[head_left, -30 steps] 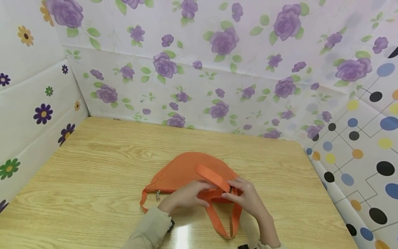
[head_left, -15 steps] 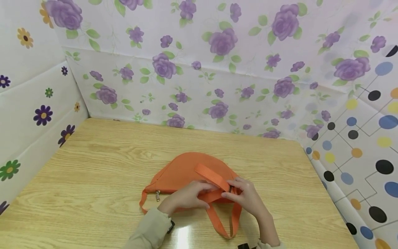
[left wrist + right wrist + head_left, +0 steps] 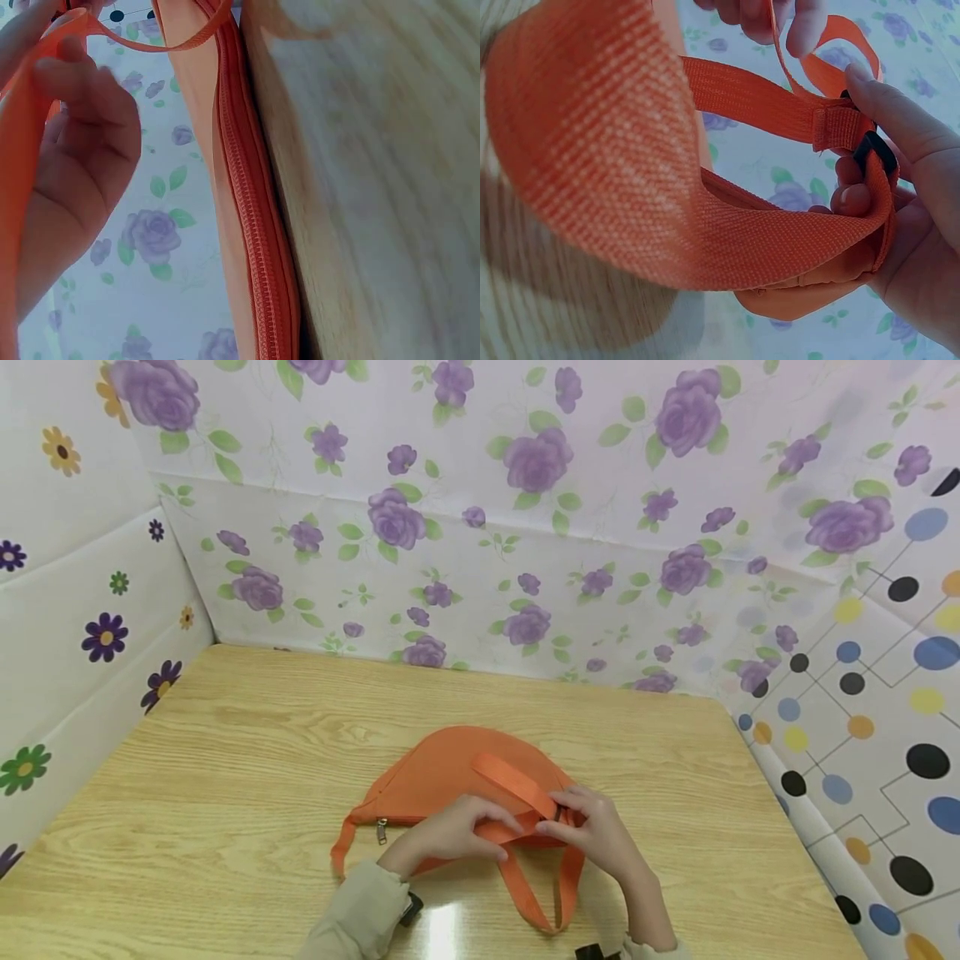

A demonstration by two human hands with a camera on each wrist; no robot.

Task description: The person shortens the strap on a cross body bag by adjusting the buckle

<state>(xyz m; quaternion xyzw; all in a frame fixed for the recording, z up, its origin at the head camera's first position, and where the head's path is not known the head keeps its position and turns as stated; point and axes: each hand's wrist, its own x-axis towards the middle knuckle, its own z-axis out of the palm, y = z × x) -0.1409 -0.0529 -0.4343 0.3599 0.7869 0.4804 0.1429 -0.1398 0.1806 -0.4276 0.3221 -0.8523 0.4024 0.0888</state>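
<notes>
An orange waist bag lies on the table, its curved side facing away and its zipper towards me. A metal zipper pull hangs at its left end. My right hand pinches the orange strap at its black slider buckle, near the bag's right end. To the left of it, my left hand holds a length of the same strap between thumb and fingers, just over the bag's front edge. One strap loop stands up over the bag; another hangs towards me. The left hand's palm shows in the left wrist view.
The wood-grain table extends around the bag on all sides. Behind it stands a wall covering with purple roses, with patterned coverings at left and right. Black wrist devices sit by the sleeves.
The left hand's fingers have shifted slightly on the strap. The strap piece at the bag's left end has moved a little left and down. The right hand stays nearly where it was.
</notes>
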